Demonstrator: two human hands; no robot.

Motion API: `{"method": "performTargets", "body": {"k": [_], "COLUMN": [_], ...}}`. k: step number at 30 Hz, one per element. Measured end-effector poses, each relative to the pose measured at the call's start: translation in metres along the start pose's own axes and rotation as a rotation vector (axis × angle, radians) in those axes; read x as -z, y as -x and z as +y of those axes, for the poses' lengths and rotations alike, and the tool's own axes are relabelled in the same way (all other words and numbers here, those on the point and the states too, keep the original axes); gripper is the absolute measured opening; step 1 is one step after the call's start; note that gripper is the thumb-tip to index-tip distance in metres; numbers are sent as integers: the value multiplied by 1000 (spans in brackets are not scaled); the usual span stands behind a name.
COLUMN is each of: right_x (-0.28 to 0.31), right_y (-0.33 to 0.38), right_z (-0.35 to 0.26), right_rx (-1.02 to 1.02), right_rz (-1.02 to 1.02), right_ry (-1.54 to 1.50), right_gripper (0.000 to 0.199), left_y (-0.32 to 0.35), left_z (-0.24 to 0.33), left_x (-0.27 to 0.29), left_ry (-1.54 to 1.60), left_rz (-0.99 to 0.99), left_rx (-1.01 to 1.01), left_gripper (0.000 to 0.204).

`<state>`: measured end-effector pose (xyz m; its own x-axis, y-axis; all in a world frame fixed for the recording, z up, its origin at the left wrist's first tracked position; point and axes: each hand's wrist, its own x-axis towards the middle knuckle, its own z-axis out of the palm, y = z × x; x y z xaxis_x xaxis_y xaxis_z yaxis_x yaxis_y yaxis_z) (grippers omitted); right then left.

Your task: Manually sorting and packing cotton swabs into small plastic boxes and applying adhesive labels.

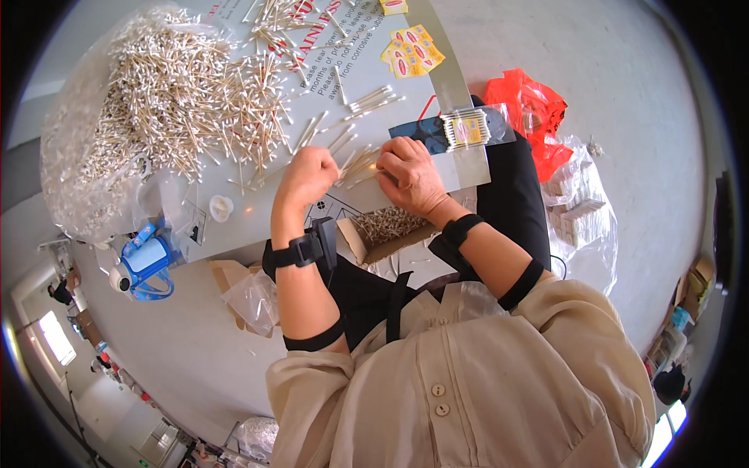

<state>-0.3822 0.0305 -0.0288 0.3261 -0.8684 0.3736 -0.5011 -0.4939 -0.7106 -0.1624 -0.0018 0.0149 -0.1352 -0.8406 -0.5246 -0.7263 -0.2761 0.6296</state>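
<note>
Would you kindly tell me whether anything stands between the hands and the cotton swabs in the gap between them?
Nothing visible does: the cotton swabs lie between the left hand and the right hand, with no other object showing there. What the hands themselves cover is hidden.

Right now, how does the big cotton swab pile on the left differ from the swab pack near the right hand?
The cotton swab pile is jumbled in many directions, while the swab pack has its swabs side by side in a row. The cotton swab pile is far larger than the swab pack. The swab pack shows a yellow card; the cotton swab pile shows none. Both contain white-tipped swabs.
</note>
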Motion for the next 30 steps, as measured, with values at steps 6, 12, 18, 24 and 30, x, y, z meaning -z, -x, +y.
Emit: {"method": "performTargets", "body": {"k": [6, 12, 18, 24, 30], "right_x": [2, 0, 2, 1, 1], "right_y": [3, 0, 2, 1, 1], "right_z": [4, 0, 2, 0, 1], "right_rx": [-26, -7, -22, -18, -14], "right_rz": [3, -7, -12, -3, -6], "right_ry": [9, -2, 16, 9, 23], "right_gripper": [17, 15, 7, 7, 7], "left_y": [49, 45, 27, 16, 12], "left_z": [8, -23, 6, 10, 11], "left_x": [-27, -51, -52, -52, -41], "left_ry": [65, 211, -48, -305, -373], "left_rz": [-208, 545, 573, 518, 508], "left_rx": [-5, -45, -194, -238, -250], "left_gripper": [12, 6, 15, 11, 11]}}
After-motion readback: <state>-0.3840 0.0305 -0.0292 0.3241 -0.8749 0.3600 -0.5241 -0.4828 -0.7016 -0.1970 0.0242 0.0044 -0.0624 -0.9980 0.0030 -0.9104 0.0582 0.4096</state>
